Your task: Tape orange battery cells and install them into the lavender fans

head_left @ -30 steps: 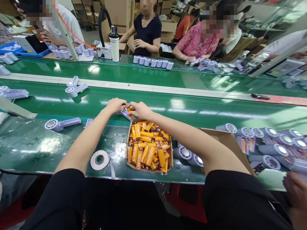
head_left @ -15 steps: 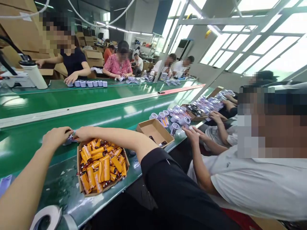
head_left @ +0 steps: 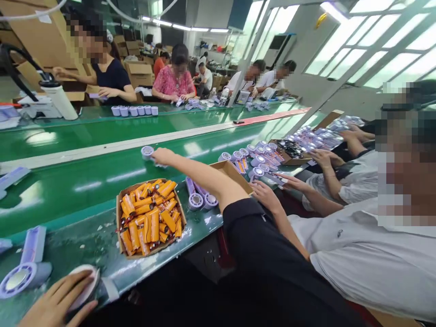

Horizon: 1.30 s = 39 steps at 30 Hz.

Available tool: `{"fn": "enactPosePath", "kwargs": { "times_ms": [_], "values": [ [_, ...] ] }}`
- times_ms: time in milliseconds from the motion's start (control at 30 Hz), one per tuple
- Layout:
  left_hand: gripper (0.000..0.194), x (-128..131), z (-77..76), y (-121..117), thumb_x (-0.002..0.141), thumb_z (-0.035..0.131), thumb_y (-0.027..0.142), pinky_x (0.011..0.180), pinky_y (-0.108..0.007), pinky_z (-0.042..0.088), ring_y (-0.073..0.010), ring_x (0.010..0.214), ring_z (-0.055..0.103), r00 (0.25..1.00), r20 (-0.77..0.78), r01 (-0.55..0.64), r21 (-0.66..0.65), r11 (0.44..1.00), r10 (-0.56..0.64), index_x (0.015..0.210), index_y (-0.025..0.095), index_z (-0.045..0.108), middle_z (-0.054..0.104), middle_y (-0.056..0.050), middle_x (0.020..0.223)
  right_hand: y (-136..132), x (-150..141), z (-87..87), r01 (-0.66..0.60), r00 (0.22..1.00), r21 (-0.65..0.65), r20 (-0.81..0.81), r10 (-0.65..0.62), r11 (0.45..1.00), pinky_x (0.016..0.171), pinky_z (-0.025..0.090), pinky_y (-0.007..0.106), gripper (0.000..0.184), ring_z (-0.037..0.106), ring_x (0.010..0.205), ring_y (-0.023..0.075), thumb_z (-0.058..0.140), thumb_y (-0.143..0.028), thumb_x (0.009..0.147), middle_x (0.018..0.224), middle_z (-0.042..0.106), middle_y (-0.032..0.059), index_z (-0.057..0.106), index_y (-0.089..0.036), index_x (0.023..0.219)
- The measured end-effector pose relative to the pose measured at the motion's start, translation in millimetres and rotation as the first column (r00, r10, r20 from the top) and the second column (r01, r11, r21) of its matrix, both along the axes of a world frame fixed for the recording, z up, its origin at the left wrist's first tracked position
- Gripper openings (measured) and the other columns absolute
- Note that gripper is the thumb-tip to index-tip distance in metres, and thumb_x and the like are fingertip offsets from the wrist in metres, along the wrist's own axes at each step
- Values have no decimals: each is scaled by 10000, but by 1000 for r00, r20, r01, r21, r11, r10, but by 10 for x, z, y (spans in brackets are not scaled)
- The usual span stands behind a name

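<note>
My right hand point(head_left: 162, 156) is stretched far out over the green conveyor belt point(head_left: 85, 181), fingers curled on the handle of a lilac hand fan point(head_left: 147, 152) that lies on the belt. At the bottom left, my left hand point(head_left: 57, 302) lies with fingers stretched over a white tape roll point(head_left: 89, 282) on the bench edge. Between my arms stands a cardboard box point(head_left: 117, 206) full of orange batteries point(head_left: 150, 218) with red wires.
Two lilac fans point(head_left: 200, 200) lie right of the battery box; another fan point(head_left: 20, 274) lies at the lower left. A second cardboard box point(head_left: 235, 175) sits under my right arm. A white-shirted co-worker's hand point(head_left: 267, 195) reaches in beside me. Several people work across the belt.
My hands have parted. The right hand has carried the lilac fan out onto the belt, and the left has come back to the tape roll. The camera has tilted down a little.
</note>
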State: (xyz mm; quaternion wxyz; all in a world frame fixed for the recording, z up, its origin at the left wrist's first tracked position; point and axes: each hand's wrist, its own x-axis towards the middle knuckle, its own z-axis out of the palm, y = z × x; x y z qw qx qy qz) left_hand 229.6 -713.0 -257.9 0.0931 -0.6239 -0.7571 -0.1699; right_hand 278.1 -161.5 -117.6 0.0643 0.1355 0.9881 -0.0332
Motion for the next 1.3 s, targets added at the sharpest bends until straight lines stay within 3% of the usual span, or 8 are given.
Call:
{"fn": "enactPosePath", "kwargs": {
  "times_ms": [300,433,567,667,733,900,1067,1300],
  "values": [
    [319,467,516,81,1111,593,441,1034,-463,652,-330,1137,780,983,-171,-66,20,998,69,1097,202,802,823,-151,1198,-513,865,421,-90,955,-228,-296,19,969,1044,570,372,382,797,1168,271,588,-378,1135,1258,860,140,827,-153,1331],
    [190,991,789,308,1063,690,249,1165,-621,601,-385,1315,710,973,-143,-148,220,964,182,1239,179,692,784,-147,1178,-1355,1649,367,-330,937,-641,-312,157,693,810,582,314,441,789,839,193,689,-514,1070,987,878,59,834,-206,1351],
    [312,1387,1064,614,1041,694,144,1253,-690,558,-414,1564,556,994,-103,-13,259,966,41,1339,155,606,732,-156,1295,-2270,2072,-79,-279,946,-897,-194,261,344,680,558,280,621,742,691,176,873,-618,901,890,857,6,801,-254,1399],
    [383,1409,1217,623,1024,663,84,1251,-735,545,-472,1675,400,994,-112,7,225,974,18,1397,131,588,694,-197,1381,-2561,2127,-368,-264,937,-934,-189,294,239,671,565,276,457,736,666,179,831,-623,935,829,840,-16,851,-281,1237],
    [474,1327,1306,509,999,628,16,1268,-741,525,-466,1661,433,988,-150,7,239,971,30,1457,127,572,689,-207,1391,-2443,2105,-414,-339,930,-879,-259,261,336,748,598,293,442,784,741,201,782,-566,993,884,862,13,840,-258,1305],
    [571,1141,1485,288,989,689,55,1280,-704,532,-435,1582,556,952,-266,-37,388,921,150,1530,205,589,725,-173,1380,-1333,1873,-204,-260,827,-336,-562,29,905,1148,566,480,340,758,1238,283,598,-185,1073,1299,841,145,838,-195,1313],
    [437,1227,1352,484,1022,666,115,1276,-683,538,-409,1550,595,976,-159,-77,398,914,151,1438,248,657,752,-129,1380,-554,1543,-213,-307,903,-171,-362,230,936,1207,523,561,358,695,1293,337,773,-126,932,1384,787,178,843,-191,1278],
    [407,1362,912,615,1039,602,129,1202,-572,603,-351,1405,690,984,28,-174,350,920,176,1428,221,680,775,-134,1336,-538,1462,-329,-345,902,-266,-361,238,900,1089,564,432,330,728,1188,283,584,-195,1056,1273,803,169,799,-150,1302]
  ]
}}
